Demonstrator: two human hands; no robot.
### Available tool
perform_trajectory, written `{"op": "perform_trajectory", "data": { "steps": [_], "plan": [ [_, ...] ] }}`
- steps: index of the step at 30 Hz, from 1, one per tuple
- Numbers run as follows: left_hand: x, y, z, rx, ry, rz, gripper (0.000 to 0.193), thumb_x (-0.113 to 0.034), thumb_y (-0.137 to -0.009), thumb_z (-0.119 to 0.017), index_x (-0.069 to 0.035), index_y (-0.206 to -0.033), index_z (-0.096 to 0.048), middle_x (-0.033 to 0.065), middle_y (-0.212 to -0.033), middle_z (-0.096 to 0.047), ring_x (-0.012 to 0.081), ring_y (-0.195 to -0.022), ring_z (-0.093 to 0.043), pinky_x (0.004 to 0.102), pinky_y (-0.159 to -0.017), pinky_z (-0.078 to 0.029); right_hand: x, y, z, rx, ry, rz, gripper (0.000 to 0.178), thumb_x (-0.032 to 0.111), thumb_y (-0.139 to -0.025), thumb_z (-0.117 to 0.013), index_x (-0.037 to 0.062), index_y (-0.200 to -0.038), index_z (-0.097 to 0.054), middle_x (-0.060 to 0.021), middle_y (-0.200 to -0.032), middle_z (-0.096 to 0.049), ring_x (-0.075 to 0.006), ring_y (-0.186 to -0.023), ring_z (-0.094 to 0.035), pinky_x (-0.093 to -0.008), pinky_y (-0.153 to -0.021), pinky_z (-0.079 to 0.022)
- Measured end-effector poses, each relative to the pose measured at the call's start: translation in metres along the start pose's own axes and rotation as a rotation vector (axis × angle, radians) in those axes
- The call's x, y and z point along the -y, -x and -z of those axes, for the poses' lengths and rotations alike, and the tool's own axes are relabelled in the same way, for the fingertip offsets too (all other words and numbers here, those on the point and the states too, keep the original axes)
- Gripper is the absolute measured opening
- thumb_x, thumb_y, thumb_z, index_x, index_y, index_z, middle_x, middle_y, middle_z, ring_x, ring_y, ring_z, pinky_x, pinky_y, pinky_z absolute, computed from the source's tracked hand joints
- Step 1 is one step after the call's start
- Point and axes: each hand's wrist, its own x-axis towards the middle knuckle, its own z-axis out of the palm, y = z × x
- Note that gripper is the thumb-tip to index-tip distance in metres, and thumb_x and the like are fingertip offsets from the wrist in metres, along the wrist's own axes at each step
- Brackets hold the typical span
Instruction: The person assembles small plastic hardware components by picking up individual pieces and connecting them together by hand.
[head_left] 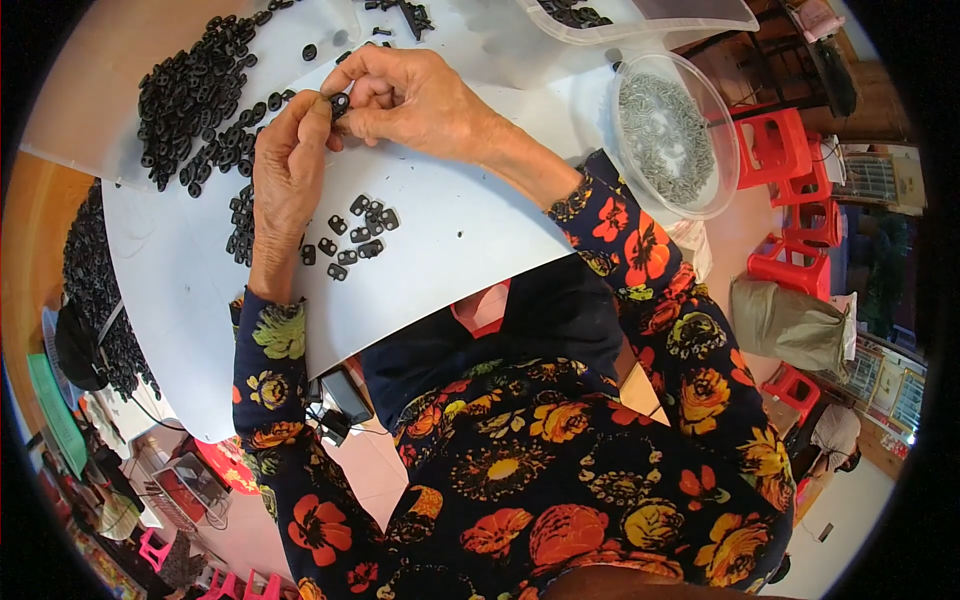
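Note:
My left hand and my right hand meet over the white table, fingertips pinched together. Between them they grip a small black cord lock, a plastic piece with a round hole; its lower part is hidden by my fingers. Beside my left wrist, several similar black cord locks are scattered on the tabletop. A large heap of small black parts spreads to the left of my hands. Another cluster of black pieces is partly covered by my left hand.
At the right, a clear round tub holds many small silvery metal pieces, possibly springs. A translucent plastic bin stands at the far edge. Another dark heap lies beyond the table's left edge. Red stools and a sack stand at the right.

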Motion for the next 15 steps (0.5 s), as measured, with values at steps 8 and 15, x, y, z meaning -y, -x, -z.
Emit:
{"op": "perform_trajectory", "data": {
  "steps": [8,15],
  "plan": [
    [0.012,0.001,0.003,0.036,0.111,0.058,0.028,-0.024,-0.097,-0.044,-0.003,-0.081,-0.055,-0.0032,-0.066,-0.05,0.0049,-0.064,-0.041,0.0196,-0.059,-0.034,-0.001,-0.001,-0.004,-0.002,-0.019,-0.018,0.026,0.005,-0.077,-0.067,-0.0006,-0.102,-0.061,-0.0028,-0.068,-0.063,-0.0071,-0.06,-0.057,-0.0218,-0.057,-0.046],
    [0.005,0.003,-0.004,-0.028,0.172,0.126,0.025,-0.021,-0.096,-0.044,-0.002,-0.083,-0.055,-0.0046,-0.069,-0.049,0.0038,-0.065,-0.041,0.0185,-0.058,-0.034,-0.004,0.002,-0.005,-0.064,0.366,0.176,0.031,0.008,-0.075,-0.073,0.0037,-0.102,-0.059,0.0001,-0.072,-0.06,-0.0089,-0.065,-0.058,-0.0222,-0.063,-0.05]
  ]
}}
